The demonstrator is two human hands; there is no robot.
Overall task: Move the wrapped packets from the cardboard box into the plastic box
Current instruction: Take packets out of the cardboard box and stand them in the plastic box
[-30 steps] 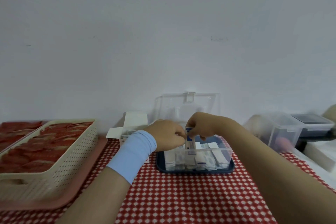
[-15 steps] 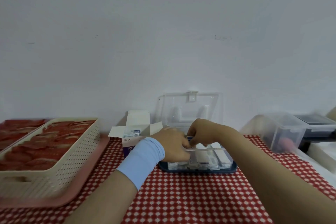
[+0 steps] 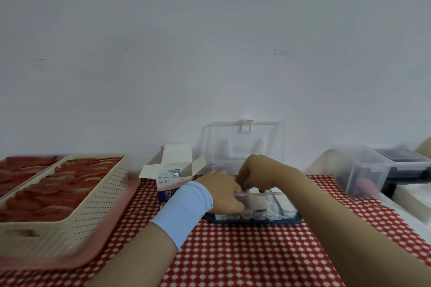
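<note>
White wrapped packets (image 3: pixel 271 205) stand in rows inside the clear plastic box (image 3: pixel 286 213), lid up against the wall; more packets show in the open cardboard box (image 3: pixel 173 184) just left of it. Both hands reach into the plastic box: left hand (image 3: pixel 222 191) curled among the packets, right hand (image 3: pixel 253 173) pinched at one; exact grip unclear. Red checked cloth (image 3: pixel 245 254) covers the surface.

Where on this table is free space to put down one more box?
The red checkered cloth is bare between the forearms, in front of the clear plastic box. A narrower strip lies between the cream perforated basket and the open cardboard box. The right edge is crowded.
</note>
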